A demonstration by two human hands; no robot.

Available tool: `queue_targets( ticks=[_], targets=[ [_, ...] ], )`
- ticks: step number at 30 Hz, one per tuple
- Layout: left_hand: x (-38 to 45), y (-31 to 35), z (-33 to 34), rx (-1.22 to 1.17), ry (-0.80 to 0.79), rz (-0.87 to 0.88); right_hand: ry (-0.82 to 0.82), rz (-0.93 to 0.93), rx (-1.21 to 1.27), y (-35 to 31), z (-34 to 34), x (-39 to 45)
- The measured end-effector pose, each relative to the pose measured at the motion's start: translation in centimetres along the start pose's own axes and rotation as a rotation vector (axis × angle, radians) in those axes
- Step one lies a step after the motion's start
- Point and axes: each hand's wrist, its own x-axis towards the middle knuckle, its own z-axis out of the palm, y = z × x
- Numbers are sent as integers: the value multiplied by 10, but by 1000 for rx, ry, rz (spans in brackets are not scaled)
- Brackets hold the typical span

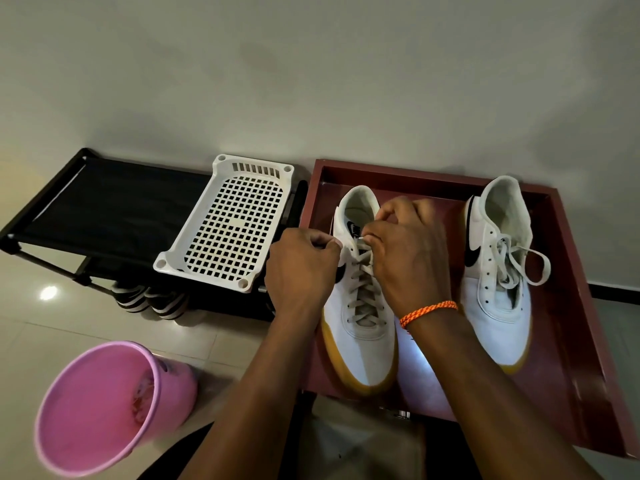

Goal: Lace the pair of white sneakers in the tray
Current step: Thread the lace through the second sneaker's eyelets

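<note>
Both hands at top eyelets of left sneaker (360, 306), long axis toe-near, heel-far. Left hand (301, 268) pinches lace end; right hand (408, 251) pinches lace tip (362, 238). Right sneaker (498, 278) unlaced.

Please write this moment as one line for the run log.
left hand: pinches lace end | right hand: pinches lace tip | left sneaker: nearly laced | right sneaker: lace loose

Two bare forearms reach in from the bottom edge, with no sleeves showing on either. The left hand (301, 268) wears nothing, and no ring or watch shows on it. On the wrist of the right hand (410, 251) sits a thin braided cord bracelet (429, 311), bright orange flecked with a lighter thread, wrapped as a double strand around the wrist. The nails that show are short.
</note>
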Motion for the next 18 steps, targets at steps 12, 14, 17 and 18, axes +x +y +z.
queue_targets(
  ticks=[12, 14, 17, 18],
  targets=[
    [-1, -1, 0, -56, -67, -4, -238, 54, -62, -8, -5, 2],
    [0, -1, 0, -59, -76, 0, -289, 66, -28, -6, -6, 4],
    [0, -1, -1, -28, -73, 23, -327, 81, 50, -2, -4, 4],
    [0, 0, -2, -15, -68, 35, -324, 99, 77, -1, -3, 4]
  ],
)
